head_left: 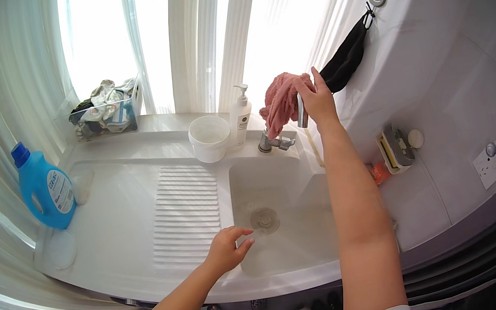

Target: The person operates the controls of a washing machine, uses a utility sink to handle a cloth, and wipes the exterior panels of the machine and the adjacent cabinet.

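My right hand (317,101) is raised over the far side of the white sink (282,199), its fingers closed on a bunched pink cloth (282,101). The cloth hangs at the chrome tap (301,114) and hides its upper part; whether the tap bears its weight I cannot tell. My left hand (230,250) hovers by the basin's near left edge, thumb and fingers apart, with nothing in it. Below, the drain (265,220) shows at the bottom of the basin.
Behind the sink stand a white tub (210,140) and a pump bottle (241,116). A ribbed washboard (184,216) lies left of the basin. Farther left are a blue detergent bottle (47,190) and a clear box of cloths (105,117). A black cloth item (347,58) hangs at the right.
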`<state>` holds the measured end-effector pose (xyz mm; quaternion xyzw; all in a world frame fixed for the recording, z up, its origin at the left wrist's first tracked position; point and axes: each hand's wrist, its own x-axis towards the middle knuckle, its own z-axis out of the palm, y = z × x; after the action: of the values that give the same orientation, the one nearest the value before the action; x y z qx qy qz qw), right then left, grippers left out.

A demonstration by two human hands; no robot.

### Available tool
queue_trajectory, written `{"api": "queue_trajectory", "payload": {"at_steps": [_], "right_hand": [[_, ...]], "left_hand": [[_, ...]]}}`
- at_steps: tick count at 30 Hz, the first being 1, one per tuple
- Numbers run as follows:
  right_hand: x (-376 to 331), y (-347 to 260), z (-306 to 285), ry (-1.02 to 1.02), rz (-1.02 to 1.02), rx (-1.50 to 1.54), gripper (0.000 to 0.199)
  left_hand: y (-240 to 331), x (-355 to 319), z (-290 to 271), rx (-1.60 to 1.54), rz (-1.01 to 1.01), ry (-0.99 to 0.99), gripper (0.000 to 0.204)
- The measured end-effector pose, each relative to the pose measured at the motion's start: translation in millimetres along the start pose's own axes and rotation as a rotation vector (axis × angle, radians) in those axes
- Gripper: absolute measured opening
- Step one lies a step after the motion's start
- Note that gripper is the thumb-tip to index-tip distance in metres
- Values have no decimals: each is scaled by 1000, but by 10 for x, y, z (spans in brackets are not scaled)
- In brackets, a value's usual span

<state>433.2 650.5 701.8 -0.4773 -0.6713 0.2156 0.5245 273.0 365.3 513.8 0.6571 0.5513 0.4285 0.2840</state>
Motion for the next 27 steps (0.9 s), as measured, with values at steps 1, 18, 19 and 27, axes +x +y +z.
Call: {"api": "queue_trajectory", "payload": {"at_steps": [1,18,19,27], "right_hand": [[62,-7,-25,-43,-63,-160,53],[-2530,-151,907,-960,-785,131,53],[-2647,-122,1049,-946,-863,-2,55],[-3590,-222,2118,-1281,-1134,137,60]], "left_hand": [[-30,12,30,14,8,17,22],[-481,-977,-875,249,-282,1098,18],[-546,-1080,-964,298,-296,1065,19],[-925,-1299,-1489,692,-371,909,26]]}}
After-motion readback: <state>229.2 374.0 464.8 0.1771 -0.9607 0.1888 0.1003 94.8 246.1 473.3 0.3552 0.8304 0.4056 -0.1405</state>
